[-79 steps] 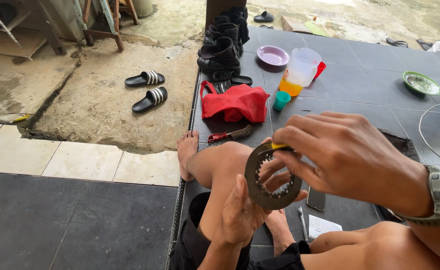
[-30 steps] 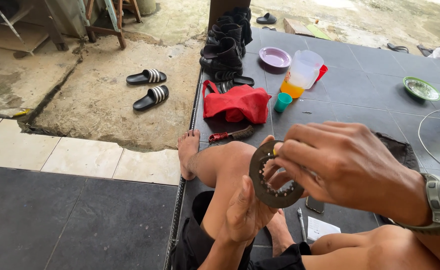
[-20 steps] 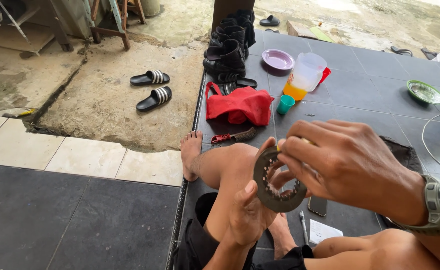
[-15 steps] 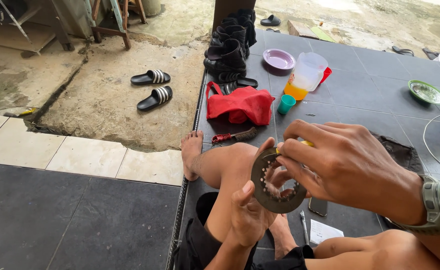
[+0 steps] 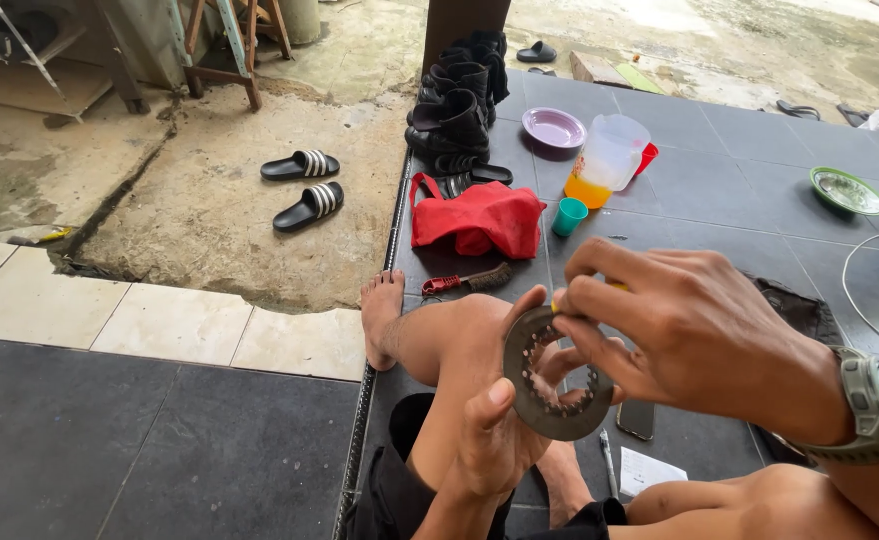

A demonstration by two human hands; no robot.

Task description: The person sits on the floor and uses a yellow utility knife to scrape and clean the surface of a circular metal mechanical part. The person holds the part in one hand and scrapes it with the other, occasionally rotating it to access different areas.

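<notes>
A dark toothed ring-shaped metal plate (image 5: 525,388) stands on edge above my bent knee. My left hand (image 5: 492,440) grips its lower rim from below, thumb up against the face. My right hand (image 5: 689,325), with a grey wristwatch, covers the plate's upper right and pinches a small yellow object (image 5: 556,297) against the rim. Its fingers reach through the plate's centre hole. The right part of the plate is hidden behind that hand.
I sit on dark floor tiles (image 5: 719,170). On them lie a red bag (image 5: 476,217), a brush (image 5: 464,282), a teal cup (image 5: 566,215), a jug with orange liquid (image 5: 605,160), a purple plate (image 5: 552,127), a green plate (image 5: 844,190), black boots (image 5: 452,110), a phone (image 5: 636,419) and a pen (image 5: 606,447). Black sandals (image 5: 304,185) rest on the concrete.
The plate stays held in both hands. My right hand has shifted slightly down along the rim, and the plate has tilted a little. The view has drifted a bit.
</notes>
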